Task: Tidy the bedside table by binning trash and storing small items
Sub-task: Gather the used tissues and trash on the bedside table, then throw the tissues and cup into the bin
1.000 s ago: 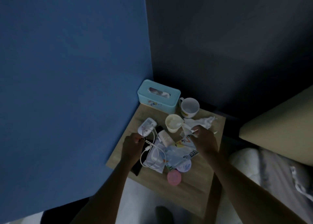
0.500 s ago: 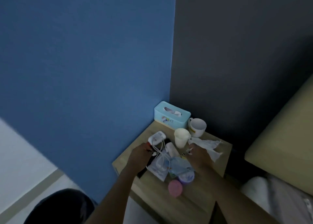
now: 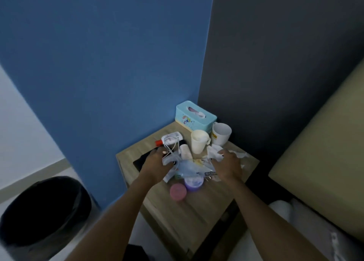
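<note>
The wooden bedside table [image 3: 185,217] carries a heap of clutter. My left hand [image 3: 155,161] is closed on a clear plastic wrapper [image 3: 171,159] tangled with a white charger cable [image 3: 170,148]. My right hand [image 3: 228,166] grips a crumpled white tissue [image 3: 214,152], with a printed plastic packet [image 3: 194,167] lying between the hands. A white charger [image 3: 171,139], a black phone [image 3: 142,160], a small white bottle [image 3: 185,151], a pink lid [image 3: 178,191] and a purple jar [image 3: 194,183] lie around them.
A teal tissue box [image 3: 195,116], a cream cup [image 3: 199,143] and a white mug [image 3: 221,133] stand at the table's back. A black-lined bin [image 3: 43,215] sits on the floor at lower left. The bed [image 3: 319,156] borders the right side.
The camera has tilted and drawn back, bringing the bin into view. Both hands have closed in on the pile; the left now clutches the wrapper, the right bunches the tissue.
</note>
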`<move>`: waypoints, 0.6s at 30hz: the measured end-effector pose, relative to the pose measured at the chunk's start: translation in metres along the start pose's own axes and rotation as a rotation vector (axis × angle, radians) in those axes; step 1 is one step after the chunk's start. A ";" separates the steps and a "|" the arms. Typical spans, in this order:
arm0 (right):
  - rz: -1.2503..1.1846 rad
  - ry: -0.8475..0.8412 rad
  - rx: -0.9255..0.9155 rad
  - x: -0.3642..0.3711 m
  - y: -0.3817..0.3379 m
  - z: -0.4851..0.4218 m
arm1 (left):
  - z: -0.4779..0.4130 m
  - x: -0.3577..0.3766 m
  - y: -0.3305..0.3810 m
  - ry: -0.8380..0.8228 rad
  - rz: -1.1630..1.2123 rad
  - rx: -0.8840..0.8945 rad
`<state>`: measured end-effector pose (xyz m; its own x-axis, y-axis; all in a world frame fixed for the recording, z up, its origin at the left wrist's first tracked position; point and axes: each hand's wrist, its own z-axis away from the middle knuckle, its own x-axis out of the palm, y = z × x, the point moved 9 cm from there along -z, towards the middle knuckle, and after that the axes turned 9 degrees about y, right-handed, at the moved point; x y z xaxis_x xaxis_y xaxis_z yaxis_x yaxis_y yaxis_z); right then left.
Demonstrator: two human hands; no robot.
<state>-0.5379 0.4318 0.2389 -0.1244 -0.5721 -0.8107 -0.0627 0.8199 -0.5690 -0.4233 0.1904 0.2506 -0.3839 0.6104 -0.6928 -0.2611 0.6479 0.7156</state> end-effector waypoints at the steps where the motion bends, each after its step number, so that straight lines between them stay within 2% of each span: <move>1: -0.003 0.034 -0.002 -0.003 0.003 -0.014 | -0.012 0.005 0.010 0.013 -0.007 0.022; 3: 0.022 0.056 0.004 -0.003 0.012 -0.036 | -0.034 0.022 0.030 0.008 -0.046 0.083; 6: 0.073 0.011 0.040 0.010 0.027 -0.059 | -0.060 0.057 0.056 -0.051 -0.134 0.147; 11: 0.097 -0.048 0.087 0.042 0.042 -0.084 | -0.104 0.100 0.086 -0.045 -0.271 0.273; 18: 0.244 -0.076 0.171 0.066 0.064 -0.091 | -0.134 0.140 0.080 -0.088 -0.395 0.278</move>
<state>-0.6400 0.4482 0.1619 -0.0406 -0.3641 -0.9305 0.1283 0.9216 -0.3662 -0.6168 0.2661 0.2230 -0.2239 0.3223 -0.9198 -0.1205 0.9274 0.3542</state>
